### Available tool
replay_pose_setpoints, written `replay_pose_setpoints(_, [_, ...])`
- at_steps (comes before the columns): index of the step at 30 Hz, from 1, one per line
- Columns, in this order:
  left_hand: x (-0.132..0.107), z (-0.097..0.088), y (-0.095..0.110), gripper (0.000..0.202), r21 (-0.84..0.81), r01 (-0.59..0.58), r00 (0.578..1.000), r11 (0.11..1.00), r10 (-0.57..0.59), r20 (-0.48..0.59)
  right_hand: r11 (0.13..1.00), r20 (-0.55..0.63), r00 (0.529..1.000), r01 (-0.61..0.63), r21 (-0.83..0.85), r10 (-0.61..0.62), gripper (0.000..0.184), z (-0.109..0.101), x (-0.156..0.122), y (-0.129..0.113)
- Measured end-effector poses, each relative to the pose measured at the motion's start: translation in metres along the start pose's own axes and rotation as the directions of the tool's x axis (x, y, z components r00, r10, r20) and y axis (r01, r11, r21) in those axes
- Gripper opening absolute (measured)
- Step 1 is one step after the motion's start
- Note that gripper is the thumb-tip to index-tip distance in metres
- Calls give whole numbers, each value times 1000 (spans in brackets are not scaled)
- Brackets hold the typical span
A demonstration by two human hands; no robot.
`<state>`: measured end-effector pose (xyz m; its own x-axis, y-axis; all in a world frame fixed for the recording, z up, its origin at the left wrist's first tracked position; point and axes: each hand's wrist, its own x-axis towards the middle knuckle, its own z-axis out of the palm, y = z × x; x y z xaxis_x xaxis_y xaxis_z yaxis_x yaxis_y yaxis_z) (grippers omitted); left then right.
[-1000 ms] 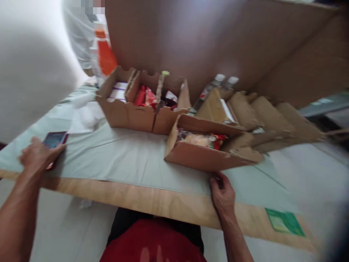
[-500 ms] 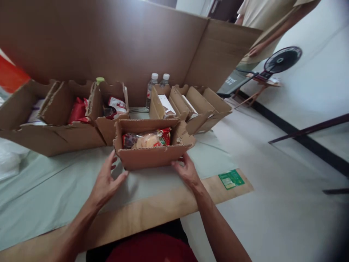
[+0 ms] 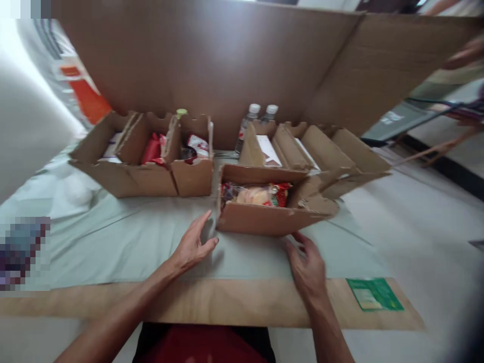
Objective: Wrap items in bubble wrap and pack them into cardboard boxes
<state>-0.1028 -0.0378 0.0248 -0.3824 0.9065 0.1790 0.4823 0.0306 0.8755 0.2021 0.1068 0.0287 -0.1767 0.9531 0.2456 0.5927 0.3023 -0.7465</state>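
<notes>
An open cardboard box (image 3: pixel 260 220) stands at the middle of the cloth-covered table, holding clear-wrapped pale snacks (image 3: pixel 254 195) and red packets (image 3: pixel 280 193). My left hand (image 3: pixel 193 245) is open just left of the box's front corner, thumb and fingers spread, with a small gap to the cardboard. At the box's lower front edge is my right hand (image 3: pixel 308 264), its thumb apart from the fingers. The fingertips reach the bottom edge, and I cannot tell whether they touch it. Neither hand grips anything.
Behind on the left, joined cardboard bins (image 3: pixel 151 179) hold red and white packets. More bins (image 3: pixel 336 151) stand behind on the right, some with white boxes. Two bottles (image 3: pixel 247 123) stand against a tall cardboard panel (image 3: pixel 212 60). A green packet (image 3: pixel 374 294) lies at the right front edge.
The view has swung left, so everything sits further right in the picture. My left hand has drawn slightly away from the box, and my right hand has slid lower along its front.
</notes>
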Motion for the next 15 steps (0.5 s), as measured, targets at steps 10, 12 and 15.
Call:
replay_pose_setpoints(10, [-76,-124,-57,32,174,185,925,967,-112,-363,710,373,607,633,308,-702,21,110,-53,-148])
replay_pose_setpoints(12, [-84,-115,-57,32,191,108,945,976,-41,-324,611,422,462,709,353,-780,26,159,-44,-207])
replay_pose_setpoints(15, [-87,-105,-53,35,208,25,970,978,27,-241,490,562,261,816,306,-785,29,235,-38,-291])
